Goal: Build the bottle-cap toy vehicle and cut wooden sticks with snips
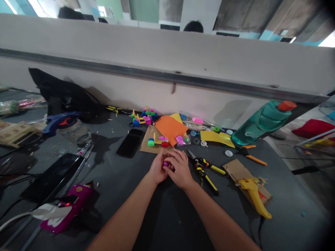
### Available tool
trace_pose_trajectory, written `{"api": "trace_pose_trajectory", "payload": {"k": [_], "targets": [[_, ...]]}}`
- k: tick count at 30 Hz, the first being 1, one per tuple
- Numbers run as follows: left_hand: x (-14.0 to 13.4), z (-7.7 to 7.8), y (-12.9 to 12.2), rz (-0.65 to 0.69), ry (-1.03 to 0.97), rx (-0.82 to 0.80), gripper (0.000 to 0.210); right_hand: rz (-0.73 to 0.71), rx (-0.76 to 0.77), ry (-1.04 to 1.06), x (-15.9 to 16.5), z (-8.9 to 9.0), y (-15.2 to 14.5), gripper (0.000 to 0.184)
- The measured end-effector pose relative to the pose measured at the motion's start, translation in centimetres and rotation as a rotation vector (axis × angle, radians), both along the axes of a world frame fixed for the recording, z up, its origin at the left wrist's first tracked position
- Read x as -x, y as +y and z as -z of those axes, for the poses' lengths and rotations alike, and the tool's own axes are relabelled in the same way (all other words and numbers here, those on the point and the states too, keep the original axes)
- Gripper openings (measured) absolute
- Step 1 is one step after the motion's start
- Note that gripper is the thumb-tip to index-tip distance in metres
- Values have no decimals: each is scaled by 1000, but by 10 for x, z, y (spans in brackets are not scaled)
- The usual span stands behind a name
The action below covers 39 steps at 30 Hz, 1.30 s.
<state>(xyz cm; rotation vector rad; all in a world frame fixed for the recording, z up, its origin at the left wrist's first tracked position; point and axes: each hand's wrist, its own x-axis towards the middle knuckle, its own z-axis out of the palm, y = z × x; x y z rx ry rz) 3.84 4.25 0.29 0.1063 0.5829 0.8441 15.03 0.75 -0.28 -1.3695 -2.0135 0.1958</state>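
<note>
My left hand (157,170) and my right hand (180,168) meet at the middle of the table, fingers curled around a small purple piece (165,163). Most of that piece is hidden by the fingers, so its kind does not show. Just beyond them, a toy car frame (158,141) with a yellow body and green, blue and red wheels rests on cardboard (146,146). An orange sheet (171,127) lies behind it, beside a small packet with something purple (180,140). Farther back stands another colourful toy car (140,120).
Yellow-and-black pliers (206,179) lie right of my hands, with a yellow glue gun (253,195) on cardboard beyond. A teal bottle (261,122) stands at back right. Left are a black phone (130,143), a purple power strip (73,205) with cables, and a blue-handled tool (59,122).
</note>
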Motion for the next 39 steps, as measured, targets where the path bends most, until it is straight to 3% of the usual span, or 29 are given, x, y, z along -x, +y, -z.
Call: {"api": "trace_pose_trajectory", "payload": {"k": [9, 21, 28, 33, 39], "targets": [[2, 5, 2, 4, -94, -41, 50, 51, 1, 18, 2, -1, 0, 15], [2, 0, 1, 14, -117, -63, 51, 74, -69, 10, 2, -2, 0, 11], [1, 0, 0, -5, -89, -26, 46, 55, -56, 18, 1, 1, 1, 24], [0, 0, 0, 26, -94, -36, 48, 74, -55, 26, 1, -1, 0, 11], [0, 2, 1, 7, -114, -20, 46, 80, -44, 20, 1, -2, 0, 24]]}}
